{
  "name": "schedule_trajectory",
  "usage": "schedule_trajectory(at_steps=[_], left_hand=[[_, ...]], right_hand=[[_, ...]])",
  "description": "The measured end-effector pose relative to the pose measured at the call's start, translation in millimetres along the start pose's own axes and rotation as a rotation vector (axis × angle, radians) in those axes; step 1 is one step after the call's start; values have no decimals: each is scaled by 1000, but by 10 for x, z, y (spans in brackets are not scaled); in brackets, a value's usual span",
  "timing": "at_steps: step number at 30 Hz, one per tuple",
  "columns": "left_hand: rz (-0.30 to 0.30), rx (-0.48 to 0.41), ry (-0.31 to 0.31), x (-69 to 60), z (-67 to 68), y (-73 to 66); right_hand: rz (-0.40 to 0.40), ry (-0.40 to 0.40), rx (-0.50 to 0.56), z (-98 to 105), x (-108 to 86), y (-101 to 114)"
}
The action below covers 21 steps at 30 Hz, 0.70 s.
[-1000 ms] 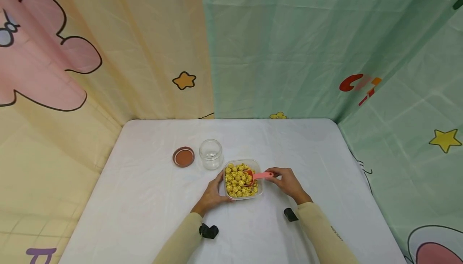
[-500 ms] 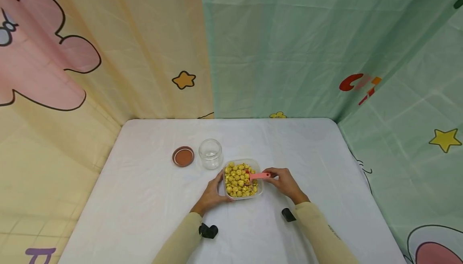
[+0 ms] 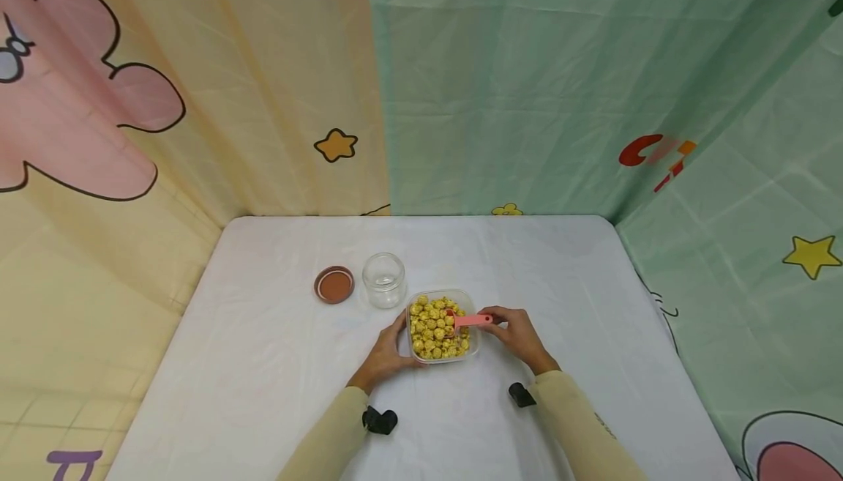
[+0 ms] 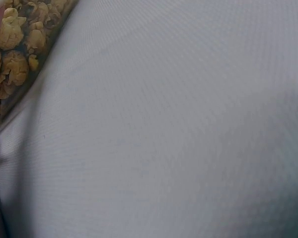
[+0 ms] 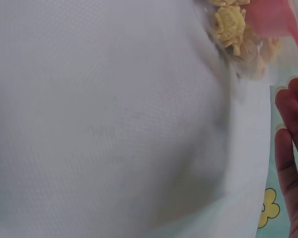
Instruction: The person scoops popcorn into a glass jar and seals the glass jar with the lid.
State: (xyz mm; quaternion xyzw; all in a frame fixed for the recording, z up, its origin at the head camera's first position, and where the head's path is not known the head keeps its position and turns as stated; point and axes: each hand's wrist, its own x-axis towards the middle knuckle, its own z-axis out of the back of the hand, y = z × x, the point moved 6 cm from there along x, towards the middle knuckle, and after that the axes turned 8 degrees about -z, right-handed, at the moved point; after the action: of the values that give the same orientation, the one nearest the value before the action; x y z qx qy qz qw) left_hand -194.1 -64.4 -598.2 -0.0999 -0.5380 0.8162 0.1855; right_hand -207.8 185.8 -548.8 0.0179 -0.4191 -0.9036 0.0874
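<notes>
A clear plastic container [image 3: 475, 353] filled with yellow popcorn [image 3: 431, 331] stands on the white table. My left hand [image 3: 384, 355] holds it from the left, thumb along the near side and fingers at the far left corner. Between thumb and fingers, my right hand [image 3: 522, 334] pinches the handle of a pink scoop [image 3: 473, 320]. The scoop's head is in among the popcorn at the container's right side. Through the clear wall, the left wrist view shows popcorn [image 4: 14, 67] close up. Some right-hand fingers [image 5: 288, 163] appear beside the container in the right wrist view.
Just behind the container, to its left, stands a clear glass jar [image 3: 384, 281] without a lid on it. A brown round lid [image 3: 334, 285] lies left of the jar. Printed curtains [image 3: 494, 100] hang behind and beside the white table [image 3: 263, 364].
My right hand and the scoop have shifted slightly left, the scoop's head further into the popcorn. My left hand, the container, jar and lid have stayed in place.
</notes>
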Motion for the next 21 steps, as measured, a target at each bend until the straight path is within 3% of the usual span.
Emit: schedule_trajectory(at_steps=[7, 21], left_hand=[[11, -14, -2, 7, -2, 4], [21, -12, 1, -7, -4, 13]], right_hand=[[26, -53, 22, 23, -28, -14], [-26, -81, 79, 87, -91, -108]])
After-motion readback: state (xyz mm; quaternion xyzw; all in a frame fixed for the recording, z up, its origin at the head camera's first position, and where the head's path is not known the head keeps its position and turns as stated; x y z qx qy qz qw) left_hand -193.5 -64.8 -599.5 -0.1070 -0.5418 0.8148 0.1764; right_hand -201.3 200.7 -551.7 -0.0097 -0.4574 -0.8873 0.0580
